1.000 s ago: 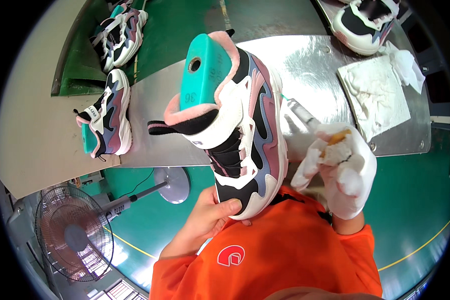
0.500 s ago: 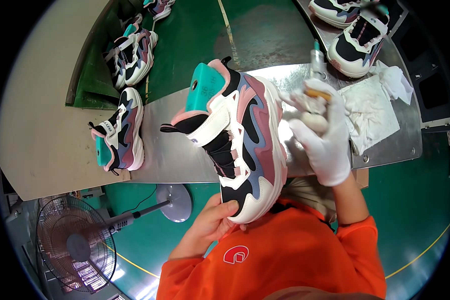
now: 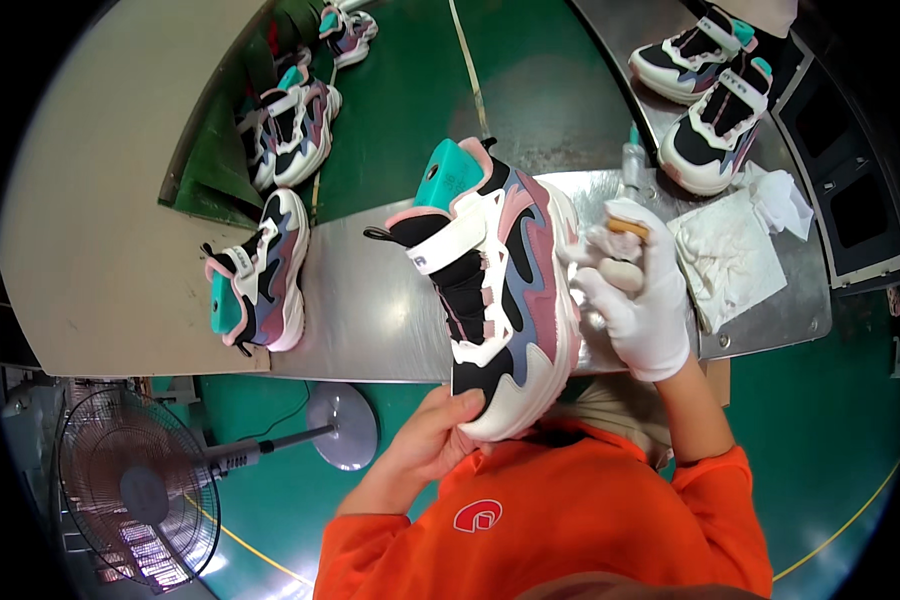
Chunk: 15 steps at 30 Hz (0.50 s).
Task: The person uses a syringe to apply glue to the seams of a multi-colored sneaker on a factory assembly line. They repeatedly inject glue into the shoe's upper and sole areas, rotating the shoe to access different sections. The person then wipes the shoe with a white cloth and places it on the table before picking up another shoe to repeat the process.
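My bare left hand (image 3: 438, 428) grips a sneaker (image 3: 515, 290) by its toe, thumb on top. The sneaker is white, black, pink and blue, with a strap and a teal shoe last (image 3: 450, 175) in its opening. Its outer side is turned up, its heel away from me. My right hand (image 3: 650, 315), in a white glove, is curled beside the sole around a white wad (image 3: 620, 272); an orange-brown piece (image 3: 627, 227) shows between the fingers. Just beyond them is a clear syringe-like tube (image 3: 632, 165) with a teal tip; I cannot tell whether it is held.
Another sneaker (image 3: 265, 270) lies at the left of the metal bench (image 3: 360, 310). Several more stand along the green belt (image 3: 410, 110); a pair (image 3: 705, 140) sits at the far right. Crumpled white cloths (image 3: 735, 260) lie right of my glove. A fan (image 3: 140, 490) stands lower left.
The view has shifted, so the bench and its surroundings sit lower. The sneaker stays in my left hand, tilted slightly more upright. My right hand remains close to the sole, its fingers less blurred.
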{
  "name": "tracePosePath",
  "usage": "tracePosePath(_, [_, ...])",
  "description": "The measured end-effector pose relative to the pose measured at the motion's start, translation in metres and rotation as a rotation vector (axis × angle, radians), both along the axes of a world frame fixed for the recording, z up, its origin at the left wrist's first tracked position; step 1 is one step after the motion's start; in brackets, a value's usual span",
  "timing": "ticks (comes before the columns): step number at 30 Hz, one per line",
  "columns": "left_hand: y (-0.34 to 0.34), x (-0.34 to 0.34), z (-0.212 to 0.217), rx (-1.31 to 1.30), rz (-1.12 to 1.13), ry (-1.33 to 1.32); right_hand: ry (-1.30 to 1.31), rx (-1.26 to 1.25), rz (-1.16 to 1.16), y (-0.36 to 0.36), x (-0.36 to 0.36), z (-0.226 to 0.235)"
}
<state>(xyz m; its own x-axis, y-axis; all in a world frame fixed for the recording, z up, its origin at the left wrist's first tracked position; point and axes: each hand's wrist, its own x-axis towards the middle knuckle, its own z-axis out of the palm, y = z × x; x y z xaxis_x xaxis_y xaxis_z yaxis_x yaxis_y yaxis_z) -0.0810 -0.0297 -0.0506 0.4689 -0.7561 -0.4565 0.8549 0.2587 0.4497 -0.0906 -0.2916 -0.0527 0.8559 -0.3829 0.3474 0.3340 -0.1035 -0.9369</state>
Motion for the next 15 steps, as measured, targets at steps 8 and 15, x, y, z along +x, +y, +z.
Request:
tracePosePath(8, [-0.038, 0.105, 0.005, 0.069, 0.168, -0.050, 0.102, 0.027, -0.318, -0.034, -0.057, -0.034])
tracePosePath(15, [-0.060, 0.340, -0.018, 0.608, 0.075, -0.728, 0.300, -0.146, -0.786, -0.063, -0.072, -0.052])
